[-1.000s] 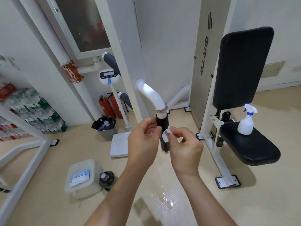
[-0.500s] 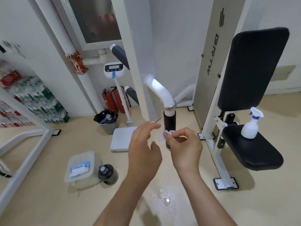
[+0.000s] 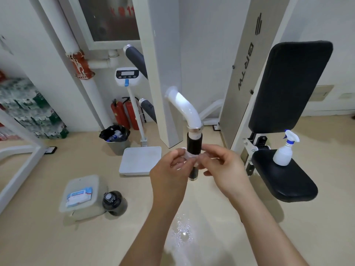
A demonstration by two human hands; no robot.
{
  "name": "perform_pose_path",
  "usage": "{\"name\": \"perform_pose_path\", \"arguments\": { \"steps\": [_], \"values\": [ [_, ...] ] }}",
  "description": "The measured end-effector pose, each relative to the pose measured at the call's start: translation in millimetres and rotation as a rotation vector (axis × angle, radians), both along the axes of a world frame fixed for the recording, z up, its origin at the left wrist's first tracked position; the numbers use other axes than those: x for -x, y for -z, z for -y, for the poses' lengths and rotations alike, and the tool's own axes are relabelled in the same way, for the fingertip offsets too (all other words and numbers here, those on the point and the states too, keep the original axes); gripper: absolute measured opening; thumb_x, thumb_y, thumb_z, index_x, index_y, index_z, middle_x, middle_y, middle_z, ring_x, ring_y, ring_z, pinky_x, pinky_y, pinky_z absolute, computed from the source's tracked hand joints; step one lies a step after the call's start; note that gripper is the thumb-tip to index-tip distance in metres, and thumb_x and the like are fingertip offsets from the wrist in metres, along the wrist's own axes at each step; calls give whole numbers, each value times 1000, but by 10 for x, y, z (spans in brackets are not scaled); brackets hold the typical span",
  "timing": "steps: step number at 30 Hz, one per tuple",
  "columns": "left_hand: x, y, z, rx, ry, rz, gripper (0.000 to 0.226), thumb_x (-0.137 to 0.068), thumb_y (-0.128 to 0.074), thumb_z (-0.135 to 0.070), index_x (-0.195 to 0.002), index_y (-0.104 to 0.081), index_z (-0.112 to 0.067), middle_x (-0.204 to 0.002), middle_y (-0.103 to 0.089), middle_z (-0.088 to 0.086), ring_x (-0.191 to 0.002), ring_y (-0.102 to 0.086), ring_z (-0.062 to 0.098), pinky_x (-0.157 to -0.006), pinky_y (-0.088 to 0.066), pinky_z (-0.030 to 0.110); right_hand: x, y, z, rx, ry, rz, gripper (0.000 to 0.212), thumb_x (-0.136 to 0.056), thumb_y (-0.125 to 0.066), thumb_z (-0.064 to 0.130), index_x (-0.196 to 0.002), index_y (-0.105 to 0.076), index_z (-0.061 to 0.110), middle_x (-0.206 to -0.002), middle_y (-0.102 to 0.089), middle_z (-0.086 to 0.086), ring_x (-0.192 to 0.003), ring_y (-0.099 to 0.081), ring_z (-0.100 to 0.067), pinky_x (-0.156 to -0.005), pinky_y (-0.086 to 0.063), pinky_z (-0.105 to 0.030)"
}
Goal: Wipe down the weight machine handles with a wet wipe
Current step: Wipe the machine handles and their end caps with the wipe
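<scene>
My left hand (image 3: 169, 169), right hand (image 3: 224, 167) both pinch wet wipe (image 3: 189, 155) at black handle (image 3: 194, 144); wipe-down looks just starting, grey handles (image 3: 135, 59) left, I judge.

The handle (image 3: 194, 148) hangs at the centre. Just before it, the left hand (image 3: 169, 169) sits at 7 o'clock and the right hand (image 3: 224, 167) at 5, pinching the wipe (image 3: 189, 155) between them in front of the handle. At 3 o'clock the seat (image 3: 288, 181) carries the spray bottle (image 3: 284, 150), with the backrest (image 3: 288, 87) above at 2. On the floor (image 3: 57, 237), the scale (image 3: 140, 160) lies at 9, the bin (image 3: 115, 138) at 10 with the extinguishers (image 3: 119, 114) behind it, and the box (image 3: 80, 183) at 8, bearing a pack (image 3: 78, 194), with a flask (image 3: 113, 202) just right of it.
</scene>
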State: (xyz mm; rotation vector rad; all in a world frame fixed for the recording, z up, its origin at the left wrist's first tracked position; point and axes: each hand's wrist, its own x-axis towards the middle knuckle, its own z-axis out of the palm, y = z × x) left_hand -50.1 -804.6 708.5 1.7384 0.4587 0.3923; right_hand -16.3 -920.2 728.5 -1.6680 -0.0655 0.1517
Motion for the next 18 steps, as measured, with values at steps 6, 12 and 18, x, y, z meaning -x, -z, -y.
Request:
{"name": "perform_pose_path", "arguments": {
  "steps": [6,12,18],
  "values": [
    [-17,108,77,-291,23,-25,14,-80,-69,-31,-70,-61,-26,-62,-58,-13,-69,-52,-2,-56,-33,11,-146,56,52,209,32,122,21,-88,-65,10,-106,-74,16,-96,-73,6,-82,-64,0,-69,-44,-5],
    [-66,-28,139,-420,-45,103,8,-79,-68,-31,-78,-62,-25,-72,-57,-8,-75,-50,9,-62,-38,21,-168,92,62,228,26,163,17,-88,-65,12,-101,-76,16,-96,-73,7,-87,-65,-4,-76,-47,-12],
    [-58,114,111,-384,-36,-113,18,-78,-69,-40,-71,-64,-24,-57,-51,-9,-58,-46,5,-49,-27,18,-166,101,118,247,-88,183,25,-87,-64,7,-108,-73,15,-98,-70,8,-86,-63,3,-71,-47,-9]
  ]
}}
